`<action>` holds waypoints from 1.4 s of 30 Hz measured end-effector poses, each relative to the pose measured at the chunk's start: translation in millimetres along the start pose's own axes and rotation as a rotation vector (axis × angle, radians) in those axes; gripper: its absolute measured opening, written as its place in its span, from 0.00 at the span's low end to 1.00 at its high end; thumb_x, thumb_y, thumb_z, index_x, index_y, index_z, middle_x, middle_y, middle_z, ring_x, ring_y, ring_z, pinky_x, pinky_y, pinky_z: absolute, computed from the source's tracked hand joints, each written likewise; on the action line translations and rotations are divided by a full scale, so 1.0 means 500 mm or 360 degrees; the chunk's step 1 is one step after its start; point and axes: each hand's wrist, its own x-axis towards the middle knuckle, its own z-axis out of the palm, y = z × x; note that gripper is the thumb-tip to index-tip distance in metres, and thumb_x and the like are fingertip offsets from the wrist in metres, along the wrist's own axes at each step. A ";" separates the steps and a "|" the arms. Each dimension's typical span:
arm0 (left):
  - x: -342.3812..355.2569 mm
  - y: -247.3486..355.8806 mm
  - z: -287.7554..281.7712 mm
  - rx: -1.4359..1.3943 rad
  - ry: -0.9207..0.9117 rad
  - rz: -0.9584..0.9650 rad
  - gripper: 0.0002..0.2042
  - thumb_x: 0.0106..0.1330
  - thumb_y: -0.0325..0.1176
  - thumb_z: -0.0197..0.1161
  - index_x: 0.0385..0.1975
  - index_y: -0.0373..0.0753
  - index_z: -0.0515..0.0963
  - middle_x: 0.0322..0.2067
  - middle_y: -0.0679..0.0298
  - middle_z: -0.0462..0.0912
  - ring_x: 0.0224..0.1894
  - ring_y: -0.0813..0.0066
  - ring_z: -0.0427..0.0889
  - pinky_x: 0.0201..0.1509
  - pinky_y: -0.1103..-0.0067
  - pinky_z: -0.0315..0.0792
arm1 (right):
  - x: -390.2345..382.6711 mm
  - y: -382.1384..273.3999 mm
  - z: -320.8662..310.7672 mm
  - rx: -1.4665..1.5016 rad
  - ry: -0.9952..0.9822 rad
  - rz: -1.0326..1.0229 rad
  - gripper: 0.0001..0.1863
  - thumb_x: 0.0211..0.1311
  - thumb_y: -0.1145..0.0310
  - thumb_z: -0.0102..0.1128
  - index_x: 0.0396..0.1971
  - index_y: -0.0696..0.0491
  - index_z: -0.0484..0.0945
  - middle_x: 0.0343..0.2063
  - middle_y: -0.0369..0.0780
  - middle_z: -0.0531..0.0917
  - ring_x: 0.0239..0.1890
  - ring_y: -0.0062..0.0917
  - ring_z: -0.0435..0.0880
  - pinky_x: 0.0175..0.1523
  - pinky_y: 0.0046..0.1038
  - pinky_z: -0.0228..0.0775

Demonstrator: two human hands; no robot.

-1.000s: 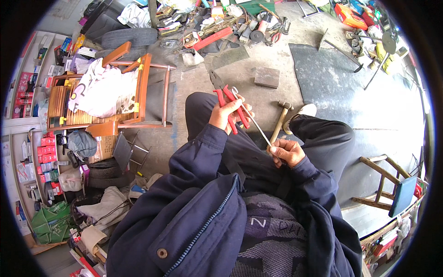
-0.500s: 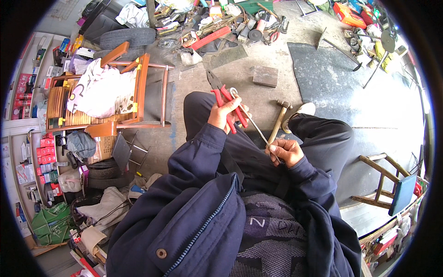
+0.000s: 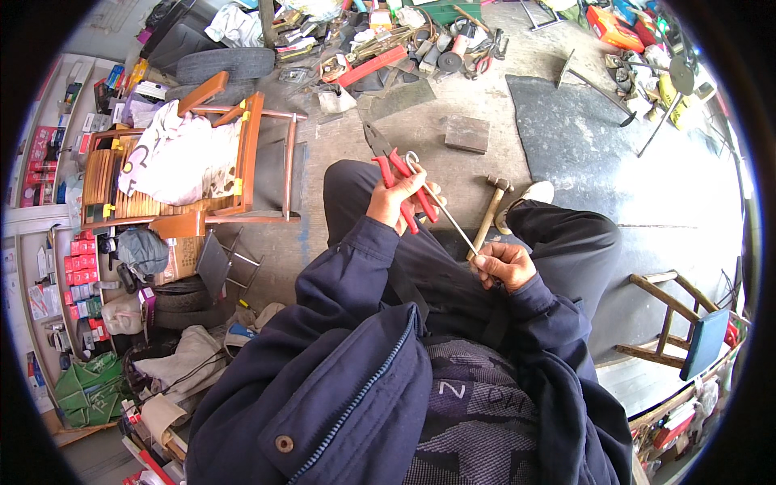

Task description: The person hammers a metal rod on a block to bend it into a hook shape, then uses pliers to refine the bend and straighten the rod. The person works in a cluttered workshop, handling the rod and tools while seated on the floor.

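My left hand (image 3: 394, 202) is closed around the red handles of a pair of pliers (image 3: 401, 164), whose dark jaws point up and away from me. A thin metal rod (image 3: 457, 229) with a ring-shaped loop at its far end slants across the same hand, beside the pliers' handles. Its near end is pinched between the thumb and fingers of my right hand (image 3: 504, 265), which cover the tip. The pliers' jaws grip nothing. Just beyond my right hand, a hammer (image 3: 487, 217) with a wooden handle lies between my bent legs.
A flat brown block (image 3: 466, 134) lies on the floor ahead. Tools and scraps, including a red bar (image 3: 372, 66), crowd the far side. A wooden chair (image 3: 249, 153) with a cloth stands left, a small stool (image 3: 669, 323) right. A dark mat (image 3: 566, 137) covers floor at the far right.
My right fingers have shifted slightly on the rod's near end, and less of the rod shows below the thumb. My left hand still grips the pliers and rod, barely moved.
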 end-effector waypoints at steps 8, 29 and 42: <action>0.003 -0.006 -0.004 0.0002 -0.0096 0.0018 0.09 0.67 0.31 0.63 0.43 0.39 0.74 0.35 0.55 0.81 0.37 0.57 0.85 0.41 0.65 0.81 | 0.003 0.008 -0.006 0.0062 -0.0060 -0.0016 0.12 0.69 0.65 0.60 0.36 0.60 0.83 0.22 0.35 0.81 0.22 0.16 0.78 0.30 0.18 0.70; -0.003 -0.001 -0.002 0.0009 -0.0096 -0.0021 0.08 0.68 0.28 0.61 0.44 0.39 0.75 0.38 0.55 0.81 0.40 0.56 0.84 0.45 0.62 0.80 | 0.006 0.013 -0.008 0.0055 -0.0012 0.0044 0.09 0.65 0.67 0.65 0.31 0.58 0.81 0.21 0.35 0.81 0.20 0.17 0.77 0.29 0.18 0.69; 0.002 -0.004 -0.002 0.0027 -0.0106 0.0021 0.07 0.66 0.30 0.64 0.41 0.39 0.76 0.35 0.56 0.81 0.40 0.53 0.85 0.41 0.65 0.81 | 0.011 0.018 -0.011 0.0091 0.0011 0.0058 0.08 0.60 0.70 0.70 0.29 0.58 0.80 0.21 0.35 0.81 0.20 0.18 0.77 0.28 0.19 0.69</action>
